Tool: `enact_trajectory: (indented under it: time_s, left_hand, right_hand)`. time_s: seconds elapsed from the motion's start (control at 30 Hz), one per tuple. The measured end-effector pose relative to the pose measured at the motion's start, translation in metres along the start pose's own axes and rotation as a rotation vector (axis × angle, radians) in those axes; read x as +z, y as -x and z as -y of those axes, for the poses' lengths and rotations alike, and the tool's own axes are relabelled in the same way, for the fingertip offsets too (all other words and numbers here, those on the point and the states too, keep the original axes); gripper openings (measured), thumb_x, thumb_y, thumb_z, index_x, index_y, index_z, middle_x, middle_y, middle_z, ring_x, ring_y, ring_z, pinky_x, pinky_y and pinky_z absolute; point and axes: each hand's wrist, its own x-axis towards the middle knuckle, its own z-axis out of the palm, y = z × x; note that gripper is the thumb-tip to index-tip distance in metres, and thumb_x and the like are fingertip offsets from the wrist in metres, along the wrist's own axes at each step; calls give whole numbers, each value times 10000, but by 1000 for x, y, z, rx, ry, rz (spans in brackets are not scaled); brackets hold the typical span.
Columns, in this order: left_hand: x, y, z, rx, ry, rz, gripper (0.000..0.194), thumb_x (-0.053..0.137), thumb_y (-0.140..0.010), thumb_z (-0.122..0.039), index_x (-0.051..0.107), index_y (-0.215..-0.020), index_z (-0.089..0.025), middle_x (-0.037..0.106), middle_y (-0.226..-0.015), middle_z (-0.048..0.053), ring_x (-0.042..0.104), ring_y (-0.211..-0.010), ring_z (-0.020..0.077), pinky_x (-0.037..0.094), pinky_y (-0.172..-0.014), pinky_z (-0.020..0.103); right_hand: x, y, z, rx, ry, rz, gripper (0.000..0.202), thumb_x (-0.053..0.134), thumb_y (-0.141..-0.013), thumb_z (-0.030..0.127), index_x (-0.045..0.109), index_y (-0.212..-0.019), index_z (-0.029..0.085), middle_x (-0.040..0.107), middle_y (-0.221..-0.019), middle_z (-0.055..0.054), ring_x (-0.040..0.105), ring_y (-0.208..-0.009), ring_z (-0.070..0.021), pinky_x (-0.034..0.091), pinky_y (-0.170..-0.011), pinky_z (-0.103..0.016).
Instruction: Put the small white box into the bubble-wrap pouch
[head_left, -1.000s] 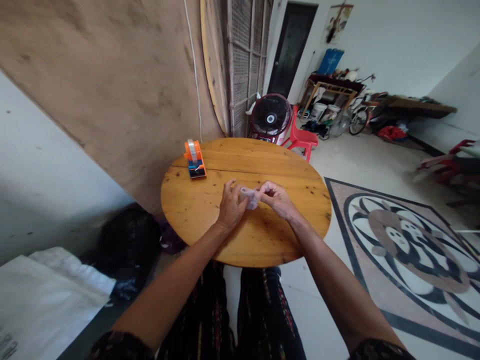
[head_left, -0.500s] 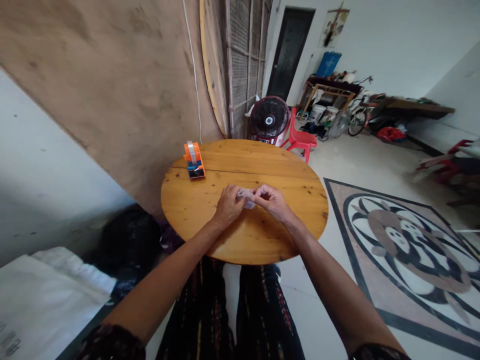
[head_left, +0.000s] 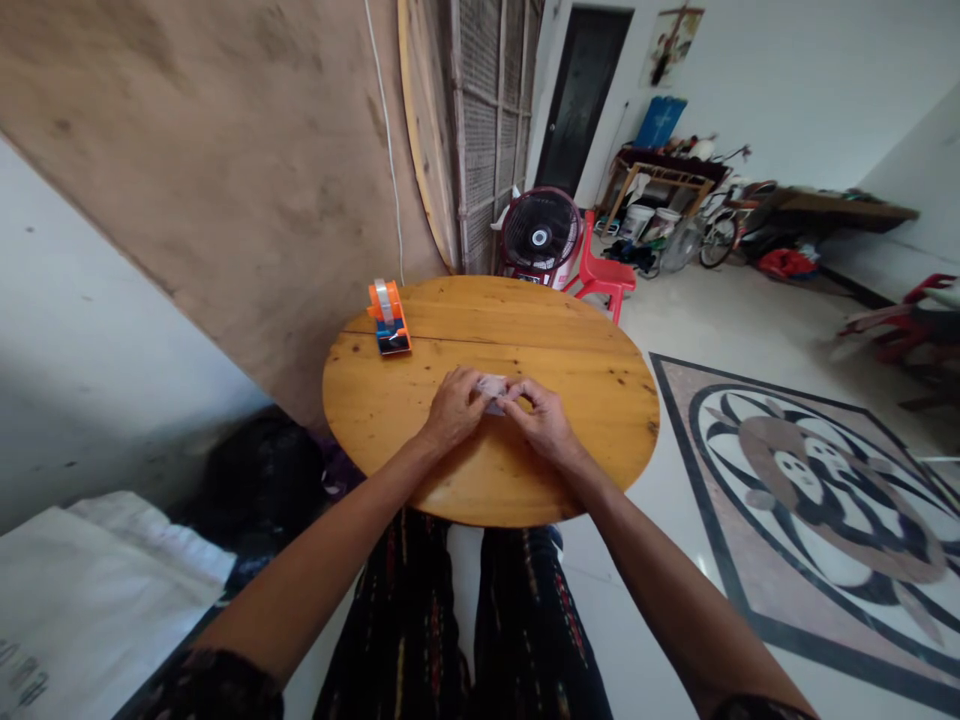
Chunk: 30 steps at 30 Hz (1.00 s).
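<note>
Between my two hands, over the middle of the round wooden table (head_left: 495, 480), is a small whitish, partly see-through wrapped piece (head_left: 492, 390); its exact kind I cannot make out. My left hand (head_left: 455, 408) grips its left side, fingers curled over it. On the other side my right hand (head_left: 538, 412) pinches its edge between thumb and forefinger. The fingers cover both ends of the piece. Farther off on the table's left stands an orange and blue tape dispenser (head_left: 389, 318) with a roll of clear tape, touched by neither hand.
Behind the table are a dark red fan (head_left: 540, 236) and a red plastic chair (head_left: 606, 272). A tan board (head_left: 285, 180) leans at the left, above a white bag (head_left: 105, 600). A patterned floor panel (head_left: 817, 500) lies to the right.
The whitish piece lies lower and flatter between my hands. My right hand has shifted slightly down and left, still pinching. The view has moved a little.
</note>
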Motion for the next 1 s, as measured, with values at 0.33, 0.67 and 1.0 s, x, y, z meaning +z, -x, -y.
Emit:
enact_trajectory:
  time_s: [0.33,0.67,1.0]
  left_hand:
    - [-13,-4,16,89,131,119,185,575,-844,-321,617,-967,-189,655,-994,63,569,-975,225,447,-911,387]
    - [-23,7,26,212,-35,212,583,663,-707,-233,533,-1270,-160,462,-1432,163,448,-1315,306,347,-1118,474]
    - [-14,-14,39,368,47,372,563,581,-853,-231,429,-1395,-215,370,-1528,123,348,-1418,230,322,-1159,423]
  right_hand:
    - [-2,7,5,-58,112,94,144,609,-871,327,556,-776,232,701,-1089,-51,650,-1026,-201,482,-932,-349]
    - [-6,7,4,-202,293,190,60,556,-898,262,612,-907,240,692,-1125,-65,644,-1069,-201,493,-969,-383]
    - [-5,9,-8,-244,337,191,94,573,-885,246,632,-957,238,682,-1164,-99,625,-1125,-212,492,-997,-404]
